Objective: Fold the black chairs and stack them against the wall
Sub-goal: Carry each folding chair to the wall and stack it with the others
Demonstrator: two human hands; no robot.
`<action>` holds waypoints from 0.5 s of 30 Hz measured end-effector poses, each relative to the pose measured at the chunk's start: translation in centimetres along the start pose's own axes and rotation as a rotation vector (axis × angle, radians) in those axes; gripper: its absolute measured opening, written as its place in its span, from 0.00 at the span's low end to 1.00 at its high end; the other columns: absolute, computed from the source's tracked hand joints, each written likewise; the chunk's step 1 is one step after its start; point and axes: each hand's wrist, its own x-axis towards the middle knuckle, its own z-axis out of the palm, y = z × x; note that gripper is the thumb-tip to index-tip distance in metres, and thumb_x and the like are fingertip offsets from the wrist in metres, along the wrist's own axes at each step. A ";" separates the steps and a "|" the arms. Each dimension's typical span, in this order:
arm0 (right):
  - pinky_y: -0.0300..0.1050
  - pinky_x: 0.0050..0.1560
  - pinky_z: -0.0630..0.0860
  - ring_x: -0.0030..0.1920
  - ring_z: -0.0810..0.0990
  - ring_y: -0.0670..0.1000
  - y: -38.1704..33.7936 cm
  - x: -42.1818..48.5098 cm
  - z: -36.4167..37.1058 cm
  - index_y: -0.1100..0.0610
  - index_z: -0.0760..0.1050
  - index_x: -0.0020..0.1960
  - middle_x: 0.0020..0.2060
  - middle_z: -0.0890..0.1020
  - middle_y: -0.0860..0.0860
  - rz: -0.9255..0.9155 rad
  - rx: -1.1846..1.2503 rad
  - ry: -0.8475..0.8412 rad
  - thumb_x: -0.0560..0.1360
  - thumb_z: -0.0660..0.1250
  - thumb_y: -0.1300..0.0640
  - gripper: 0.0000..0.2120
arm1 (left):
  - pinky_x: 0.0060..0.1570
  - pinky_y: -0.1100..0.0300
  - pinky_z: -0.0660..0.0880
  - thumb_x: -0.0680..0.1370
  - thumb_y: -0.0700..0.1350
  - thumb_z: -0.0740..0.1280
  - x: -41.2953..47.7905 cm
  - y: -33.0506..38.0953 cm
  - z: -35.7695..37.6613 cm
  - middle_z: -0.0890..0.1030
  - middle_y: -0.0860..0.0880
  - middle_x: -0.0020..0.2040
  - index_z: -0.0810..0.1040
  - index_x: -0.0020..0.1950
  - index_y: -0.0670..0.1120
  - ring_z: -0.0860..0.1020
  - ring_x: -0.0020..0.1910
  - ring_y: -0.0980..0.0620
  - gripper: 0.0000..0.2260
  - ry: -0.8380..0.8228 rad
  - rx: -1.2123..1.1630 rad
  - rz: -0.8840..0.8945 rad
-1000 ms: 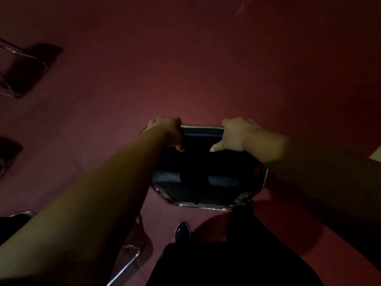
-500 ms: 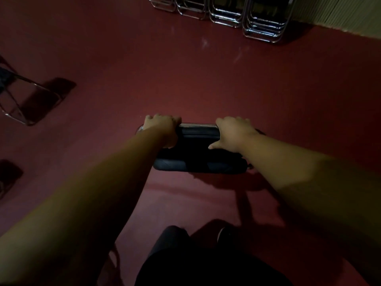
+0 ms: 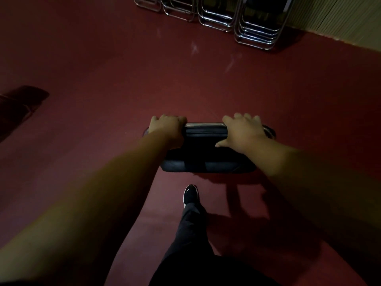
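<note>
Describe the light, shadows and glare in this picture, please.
Head view: dim overall, so the folded black chair gripped by the left hand and right hand loses detail; pale glare streaks lie on the red floor before the stacked chairs; dark shadows fall beneath the chair.

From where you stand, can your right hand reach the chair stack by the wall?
Probably not: the right hand grips the folded chair, and the chair stack stands well ahead across open floor. Nothing blocks the walk.

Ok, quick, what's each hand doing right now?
Left hand: gripping the top edge of the chair.
Right hand: gripping the same top edge.
</note>
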 end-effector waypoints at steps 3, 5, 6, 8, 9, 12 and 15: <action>0.59 0.61 0.69 0.60 0.75 0.59 0.4 5.0 -1.6 0.48 0.71 0.62 0.58 0.78 0.53 0.010 -0.003 0.014 0.67 0.71 0.24 0.35 | 0.54 0.47 0.65 0.71 0.47 0.68 4.8 -1.8 -1.6 0.81 0.49 0.54 0.74 0.56 0.55 0.77 0.58 0.41 0.15 0.023 -0.051 0.031; 0.58 0.61 0.69 0.59 0.75 0.59 1.3 8.6 -3.2 0.49 0.71 0.61 0.57 0.78 0.53 0.016 0.004 0.014 0.68 0.70 0.24 0.35 | 0.58 0.45 0.66 0.71 0.49 0.67 8.5 -2.5 -3.0 0.81 0.48 0.56 0.74 0.58 0.54 0.75 0.60 0.41 0.15 0.041 -0.081 0.049; 0.58 0.60 0.69 0.58 0.75 0.59 1.8 9.3 -3.5 0.50 0.71 0.60 0.56 0.78 0.53 0.017 0.005 0.006 0.68 0.70 0.24 0.35 | 0.60 0.44 0.66 0.71 0.50 0.66 9.2 -2.3 -3.1 0.80 0.47 0.57 0.74 0.59 0.54 0.74 0.61 0.40 0.16 0.043 -0.093 0.049; 0.57 0.60 0.69 0.58 0.75 0.58 3.0 11.5 -4.3 0.50 0.71 0.60 0.56 0.78 0.52 0.015 0.007 -0.014 0.67 0.70 0.23 0.36 | 0.63 0.43 0.66 0.71 0.50 0.66 11.3 -1.9 -3.8 0.80 0.46 0.61 0.74 0.61 0.52 0.73 0.63 0.39 0.18 0.046 -0.085 0.037; 0.57 0.60 0.70 0.58 0.75 0.58 3.5 12.7 -4.7 0.50 0.71 0.60 0.56 0.78 0.52 0.019 0.016 -0.023 0.67 0.70 0.23 0.37 | 0.63 0.43 0.66 0.72 0.50 0.66 12.4 -1.7 -4.2 0.80 0.45 0.63 0.74 0.62 0.51 0.73 0.64 0.39 0.19 0.042 -0.073 0.025; 0.57 0.60 0.70 0.58 0.75 0.58 4.7 15.7 -5.5 0.50 0.71 0.60 0.56 0.78 0.52 0.005 0.021 -0.051 0.66 0.70 0.22 0.38 | 0.62 0.43 0.66 0.72 0.50 0.66 15.5 -1.3 -5.4 0.79 0.45 0.65 0.75 0.63 0.51 0.72 0.66 0.39 0.20 0.031 -0.084 -0.022; 0.58 0.60 0.69 0.59 0.75 0.59 5.4 18.3 -6.2 0.50 0.71 0.60 0.57 0.78 0.52 -0.010 0.032 -0.056 0.66 0.70 0.22 0.38 | 0.64 0.43 0.66 0.72 0.50 0.65 17.6 -1.6 -6.4 0.80 0.46 0.65 0.76 0.63 0.52 0.72 0.66 0.39 0.19 0.023 -0.112 -0.063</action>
